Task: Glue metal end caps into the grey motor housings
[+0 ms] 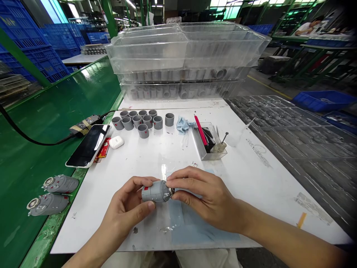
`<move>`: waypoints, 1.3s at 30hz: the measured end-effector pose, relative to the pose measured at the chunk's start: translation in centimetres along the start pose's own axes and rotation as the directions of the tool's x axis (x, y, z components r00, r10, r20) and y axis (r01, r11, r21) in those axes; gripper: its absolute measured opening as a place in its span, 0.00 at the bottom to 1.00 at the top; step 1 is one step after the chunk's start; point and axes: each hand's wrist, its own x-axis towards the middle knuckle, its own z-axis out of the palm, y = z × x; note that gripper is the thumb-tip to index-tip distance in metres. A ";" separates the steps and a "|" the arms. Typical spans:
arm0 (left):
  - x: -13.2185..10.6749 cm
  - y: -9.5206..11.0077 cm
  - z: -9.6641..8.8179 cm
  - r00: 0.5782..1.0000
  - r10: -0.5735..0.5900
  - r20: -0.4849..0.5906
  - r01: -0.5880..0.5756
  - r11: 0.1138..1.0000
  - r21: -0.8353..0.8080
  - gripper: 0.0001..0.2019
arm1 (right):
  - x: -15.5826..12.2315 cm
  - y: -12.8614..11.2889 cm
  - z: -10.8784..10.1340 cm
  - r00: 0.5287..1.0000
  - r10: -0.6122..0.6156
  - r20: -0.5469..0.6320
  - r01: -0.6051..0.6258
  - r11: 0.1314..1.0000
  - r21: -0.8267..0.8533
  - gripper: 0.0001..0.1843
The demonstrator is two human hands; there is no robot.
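A small grey cylindrical motor (155, 193) is held just above the white table (251, 175) near its front edge. My left hand (126, 210) is closed round its left end, thumb underneath. My right hand (200, 195) pinches the right end, where a thin shiny piece sticks up; I cannot make out what that piece is. Several grey plastic sleeves (142, 121) stand in a cluster at the back left of the table. Two finished grey motors (54, 194) lie on the green belt at the left.
A phone (88, 146), a white earbud case (116, 142) and a cabled adapter (83, 125) lie at the left edge. A clear box with tools (209, 143) and a blue cloth (184, 124) sit mid-table. Stacked clear trays (184, 59) stand behind; dark moulded trays (292, 134) lie right.
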 end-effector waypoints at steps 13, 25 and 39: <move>-0.1 -0.3 -0.3 0.999 -0.037 -0.035 0.040 0.995 0.096 0.12 | -0.1 0.5 0.4 0.991 0.135 -0.002 -0.133 0.979 0.157 0.14; -0.6 0.4 1.0 0.985 0.154 0.074 -0.166 0.761 0.628 0.17 | -2.3 -2.5 -1.6 0.798 0.603 -0.015 -0.600 0.796 0.085 0.09; 1.8 1.8 4.5 0.930 0.231 0.287 -0.360 0.414 0.836 0.32 | -4.3 -1.1 -2.1 0.575 0.773 0.266 -0.778 0.416 0.471 0.19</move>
